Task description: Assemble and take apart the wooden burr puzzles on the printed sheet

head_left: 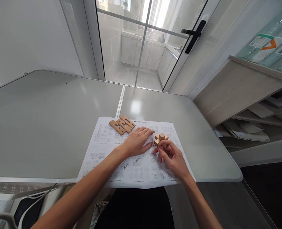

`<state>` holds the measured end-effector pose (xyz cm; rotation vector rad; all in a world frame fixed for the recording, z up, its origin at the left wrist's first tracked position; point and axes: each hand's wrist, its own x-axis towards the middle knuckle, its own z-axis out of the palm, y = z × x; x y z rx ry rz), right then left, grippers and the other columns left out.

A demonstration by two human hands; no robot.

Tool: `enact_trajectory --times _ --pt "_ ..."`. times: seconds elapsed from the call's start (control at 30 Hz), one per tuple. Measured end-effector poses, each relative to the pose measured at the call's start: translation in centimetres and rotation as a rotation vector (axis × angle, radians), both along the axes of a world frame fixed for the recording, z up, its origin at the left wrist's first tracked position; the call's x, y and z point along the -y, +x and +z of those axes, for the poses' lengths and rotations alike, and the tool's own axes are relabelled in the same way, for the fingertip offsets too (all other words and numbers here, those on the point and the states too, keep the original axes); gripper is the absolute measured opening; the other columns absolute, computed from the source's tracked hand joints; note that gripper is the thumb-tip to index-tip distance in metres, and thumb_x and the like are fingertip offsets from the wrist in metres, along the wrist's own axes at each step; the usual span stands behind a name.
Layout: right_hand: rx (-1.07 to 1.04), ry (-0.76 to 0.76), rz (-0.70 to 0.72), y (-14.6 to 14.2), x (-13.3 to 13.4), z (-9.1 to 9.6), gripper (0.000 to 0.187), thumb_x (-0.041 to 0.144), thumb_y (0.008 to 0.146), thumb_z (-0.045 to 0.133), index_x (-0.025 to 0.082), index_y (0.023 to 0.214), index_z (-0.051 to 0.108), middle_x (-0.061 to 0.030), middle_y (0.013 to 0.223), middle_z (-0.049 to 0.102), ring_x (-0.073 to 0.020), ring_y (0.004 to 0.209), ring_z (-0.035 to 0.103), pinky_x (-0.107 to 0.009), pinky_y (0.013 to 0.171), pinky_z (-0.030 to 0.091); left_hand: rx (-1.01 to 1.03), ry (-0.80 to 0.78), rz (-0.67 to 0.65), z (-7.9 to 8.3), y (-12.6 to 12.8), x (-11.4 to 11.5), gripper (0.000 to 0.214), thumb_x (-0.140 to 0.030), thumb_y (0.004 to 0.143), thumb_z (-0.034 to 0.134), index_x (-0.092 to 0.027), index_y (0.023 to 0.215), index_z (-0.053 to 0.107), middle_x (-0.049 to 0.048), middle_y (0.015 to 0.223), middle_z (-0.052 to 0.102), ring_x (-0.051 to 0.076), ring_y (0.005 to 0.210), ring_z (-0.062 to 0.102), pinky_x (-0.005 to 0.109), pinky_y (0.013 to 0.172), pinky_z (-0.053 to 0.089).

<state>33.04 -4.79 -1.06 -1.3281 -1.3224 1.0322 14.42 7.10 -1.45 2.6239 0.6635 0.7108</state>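
Observation:
A printed instruction sheet (122,165) lies on the grey table (47,127). Three flat notched wooden pieces (122,124) lie side by side at the sheet's far edge. A small assembled cluster of wooden blocks (161,138) sits on the sheet to the right. My left hand (137,141) rests flat on the paper just left of the cluster, fingers stretched toward it. My right hand (171,157) is just in front of the cluster, fingers curled with the fingertips touching its near side.
A glass door (141,47) with a black handle (193,35) stands beyond the table. A wooden shelf unit (241,89) with papers stands at the right. A grey device with cables (17,206) sits at the lower left.

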Motion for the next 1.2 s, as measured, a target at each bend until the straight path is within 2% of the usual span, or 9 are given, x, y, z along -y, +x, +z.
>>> enact_trajectory --times 0.23,0.4,0.6,0.87,1.07,1.2 --pt "0.004 -0.003 0.015 0.17 0.05 -0.15 0.018 0.039 0.096 0.068 0.028 0.107 0.06 -0.0016 0.09 0.077 -0.0153 0.059 0.061 -0.031 0.063 0.053 0.018 -0.026 -0.111 0.4 -0.03 0.47 0.04 -0.023 0.098 0.057 -0.024 0.137 0.051 0.0092 0.126 0.07 0.028 0.12 0.064 0.046 0.103 0.05" --pt "0.028 0.018 0.029 0.11 0.1 0.0 0.013 0.037 0.099 0.063 0.027 0.106 0.059 -0.0018 0.089 0.077 -0.0149 0.058 0.061 -0.031 0.064 0.053 0.017 -0.026 -0.128 0.57 -0.04 0.6 0.035 -0.022 0.097 0.057 -0.023 0.132 0.055 0.0094 0.124 0.07 0.028 0.118 0.064 0.045 0.104 0.05" --pt "0.041 0.031 0.065 0.25 0.14 0.05 0.012 0.039 0.099 0.063 0.027 0.102 0.06 -0.0012 0.087 0.076 -0.0162 0.059 0.064 -0.033 0.066 0.054 0.026 -0.032 -0.13 0.51 -0.04 0.53 0.047 -0.021 0.095 0.059 -0.025 0.141 0.051 0.0104 0.13 0.068 0.028 0.121 0.064 0.047 0.105 0.05" --pt "0.022 0.019 0.1 0.17 0.26 0.43 0.012 0.039 0.099 0.063 0.027 0.1 0.06 0.0004 0.079 0.073 -0.0172 0.058 0.065 -0.034 0.067 0.054 0.001 -0.009 -0.14 0.21 0.1 0.24 0.019 -0.023 0.097 0.06 -0.022 0.116 0.062 0.0093 0.12 0.07 0.027 0.112 0.065 0.043 0.1 0.051" --pt "0.009 0.011 0.103 0.22 0.23 0.2 0.01 0.036 0.1 0.062 0.027 0.1 0.058 0.0005 0.077 0.073 -0.0193 0.066 0.068 -0.032 0.065 0.053 -0.011 0.019 -0.137 0.22 0.2 0.06 0.013 -0.023 0.1 0.061 -0.02 0.112 0.062 0.0083 0.115 0.071 0.025 0.108 0.065 0.041 0.097 0.052" --pt "0.013 -0.005 0.104 0.25 0.25 0.1 0.009 0.034 0.1 0.061 0.027 0.099 0.057 -0.0003 0.082 0.076 -0.0159 0.058 0.063 -0.032 0.064 0.052 -0.016 0.037 -0.132 0.08 0.16 -0.09 0.009 -0.021 0.1 0.062 -0.021 0.108 0.063 0.0077 0.113 0.071 0.025 0.107 0.065 0.041 0.096 0.051"
